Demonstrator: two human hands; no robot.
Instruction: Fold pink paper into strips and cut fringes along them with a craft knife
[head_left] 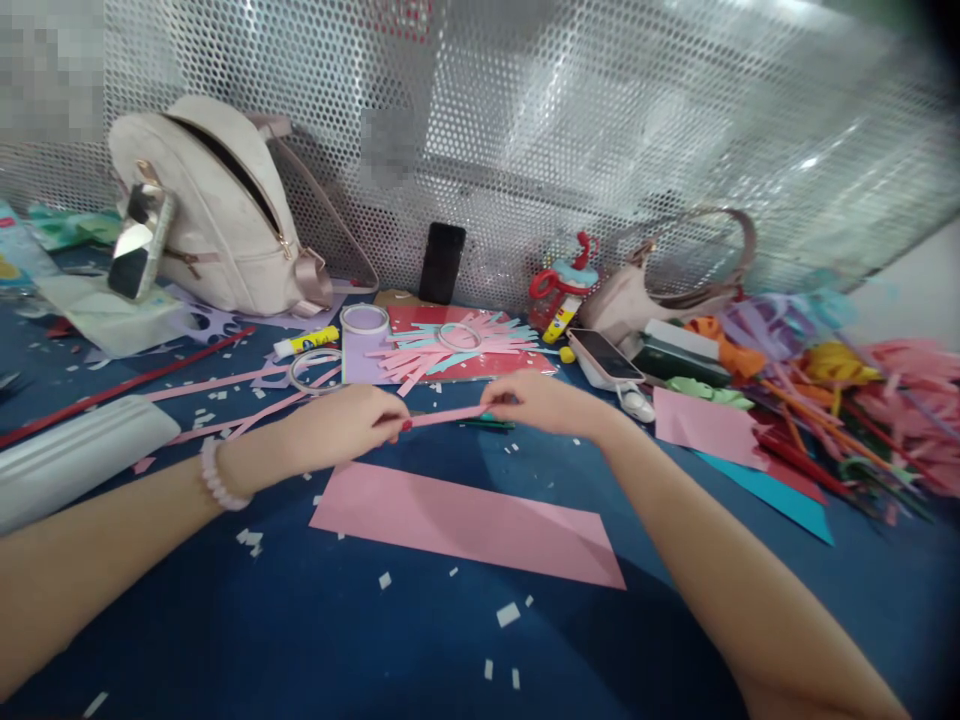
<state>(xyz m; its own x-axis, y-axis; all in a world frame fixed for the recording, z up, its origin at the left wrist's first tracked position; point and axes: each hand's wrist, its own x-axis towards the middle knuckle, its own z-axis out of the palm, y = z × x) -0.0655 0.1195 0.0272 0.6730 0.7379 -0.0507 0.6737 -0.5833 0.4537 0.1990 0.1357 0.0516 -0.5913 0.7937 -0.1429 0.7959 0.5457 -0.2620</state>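
My left hand (pixel 346 425) and my right hand (pixel 541 402) pinch the two ends of a narrow pink paper strip (pixel 448 416), stretched between them just above the blue table (pixel 225 620). A long pink paper sheet (pixel 465 525) lies flat on the table right below my hands. Under the strip, near my right hand, a dark green pen-like object (pixel 487 426) rests on the table. Behind my hands a pile of cut pink and teal strips (pixel 450 350) covers a red sheet. A bead bracelet (pixel 216 480) circles my left wrist.
A white backpack (pixel 210 205) and a dark phone (pixel 442 262) lean on the perforated metal wall. Tape rolls (pixel 364 320), a glue stick (pixel 307 343), a second phone (pixel 604 355), a beige bag (pixel 660 285) and heaps of coloured paper (pixel 840 400) lie at the right. Paper scraps dot the table.
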